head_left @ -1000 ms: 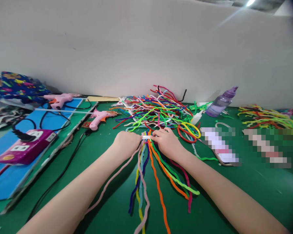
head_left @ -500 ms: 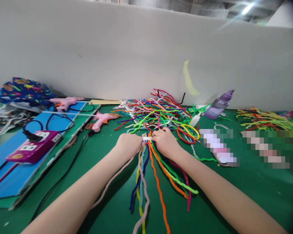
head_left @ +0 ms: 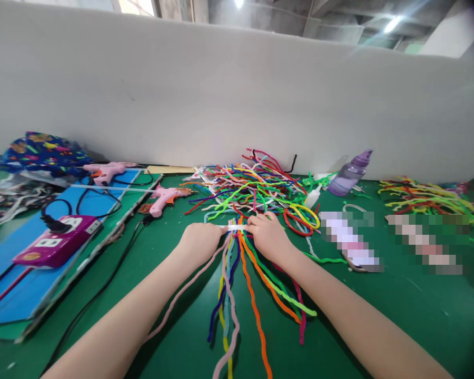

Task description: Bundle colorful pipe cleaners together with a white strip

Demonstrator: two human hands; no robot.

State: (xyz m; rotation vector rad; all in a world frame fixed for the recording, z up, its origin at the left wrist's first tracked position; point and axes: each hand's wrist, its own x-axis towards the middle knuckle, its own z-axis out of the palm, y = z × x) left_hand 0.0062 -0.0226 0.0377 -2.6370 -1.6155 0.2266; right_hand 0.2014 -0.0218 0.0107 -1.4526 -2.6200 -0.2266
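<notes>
Several long pipe cleaners (head_left: 254, 302) in pink, blue, yellow, orange, green and magenta fan out toward me on the green table. A narrow white strip (head_left: 236, 228) lies across them where they come together near their far ends. My left hand (head_left: 203, 243) is closed, pinching the strip's left end between thumb and fingers. At the right end, my right hand (head_left: 270, 238) is also closed, its fingertips on the strip and its palm over some green and magenta pipe cleaners. The fingers' undersides are hidden.
Behind my hands lies a tangled heap of pipe cleaners (head_left: 256, 181). To the left are a pink glue gun (head_left: 164, 199), a purple power strip (head_left: 59, 242) and a black cord (head_left: 110, 281). A purple bottle (head_left: 349, 173) and a phone (head_left: 351, 243) are at the right.
My left hand has shifted slightly left and down, its thumb now showing, and more of the white strip is visible between the hands. The camera view has tilted slightly upward.
</notes>
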